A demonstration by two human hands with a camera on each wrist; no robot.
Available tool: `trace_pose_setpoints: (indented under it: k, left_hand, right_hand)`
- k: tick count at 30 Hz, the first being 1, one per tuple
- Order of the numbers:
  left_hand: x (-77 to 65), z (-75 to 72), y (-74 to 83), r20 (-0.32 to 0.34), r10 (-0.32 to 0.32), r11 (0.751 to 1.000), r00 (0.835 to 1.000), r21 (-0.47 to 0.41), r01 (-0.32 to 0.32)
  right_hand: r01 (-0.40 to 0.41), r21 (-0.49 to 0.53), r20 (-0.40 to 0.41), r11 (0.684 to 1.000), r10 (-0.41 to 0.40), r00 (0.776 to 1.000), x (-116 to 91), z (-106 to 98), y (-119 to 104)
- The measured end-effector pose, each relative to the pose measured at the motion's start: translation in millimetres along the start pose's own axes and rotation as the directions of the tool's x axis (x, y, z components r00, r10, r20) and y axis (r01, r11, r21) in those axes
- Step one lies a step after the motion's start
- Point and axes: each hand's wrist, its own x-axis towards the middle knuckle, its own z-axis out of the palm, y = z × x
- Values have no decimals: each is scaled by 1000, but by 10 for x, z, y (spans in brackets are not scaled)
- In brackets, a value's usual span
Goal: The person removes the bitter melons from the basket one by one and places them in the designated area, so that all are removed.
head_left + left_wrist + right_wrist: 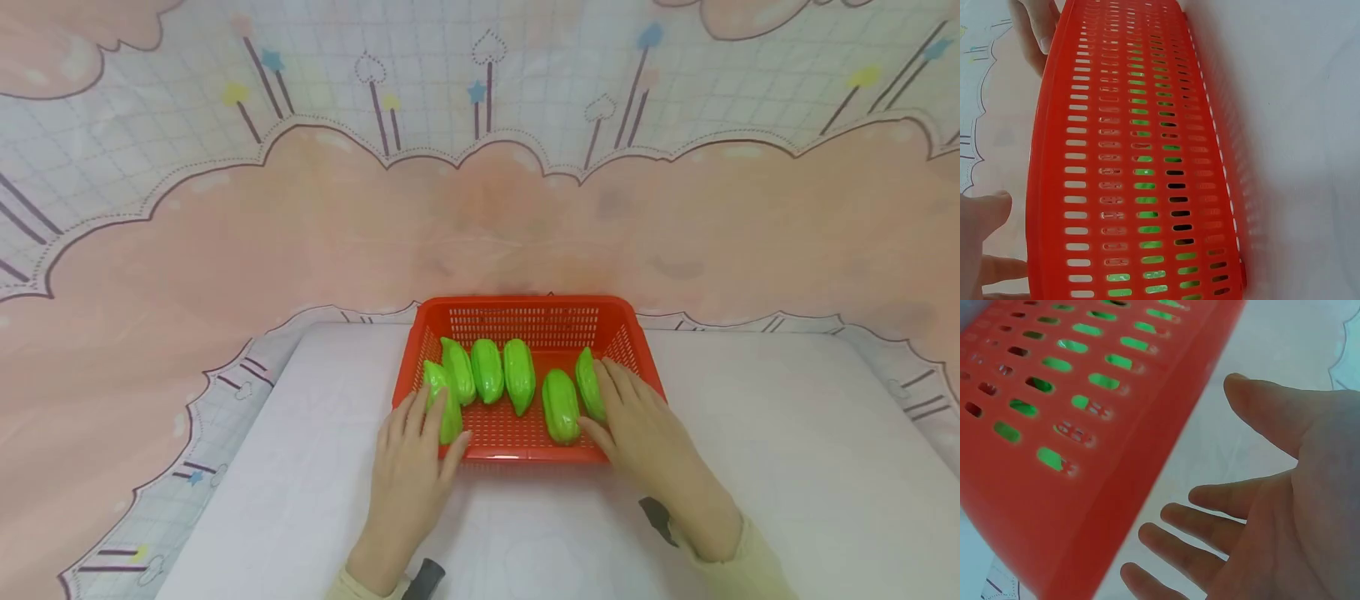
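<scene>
A red plastic basket (pixel 510 454) with slotted walls holds several shiny green star fruit (pixel 520 375), long and ridged with pointed ends. My left hand (pixel 408 475) is over the basket's near left corner, its fingers overlapping the leftmost star fruit (pixel 452 421) in the head view. Over the right side is my right hand (pixel 648 433), fingers stretched toward the rightmost star fruit (pixel 588 385). In the right wrist view, spread straight fingers (pixel 1210 528) hold nothing beside the basket rim (pixel 1147 462). The left wrist view shows left-hand fingers (pixel 1004 269) at the rim, nothing gripped.
The basket stands on a white table (pixel 765 433), close to its back edge. Behind hangs a patterned pink and white cloth (pixel 525 225). Another star fruit (pixel 561 407) lies in the basket just left of my right hand.
</scene>
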Motion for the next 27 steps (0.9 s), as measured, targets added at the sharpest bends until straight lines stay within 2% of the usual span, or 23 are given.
trace_pose_setpoints:
  k: [12,19,27]
  left_hand:
    - [55,11,-68,-35,-16,999,999,-33,15]
    - [87,10,-101,-16,-39,998,999,-47,38]
    - [134,4,-147,-73,-32,998,997,-61,28]
  right_hand:
    - [-1,8,31,1000,1,1000,94,-57,41]
    - [0,8,48,1000,-1,999,141,-63,43]
    - [1,-5,86,1000,0,996,221,-78,73]
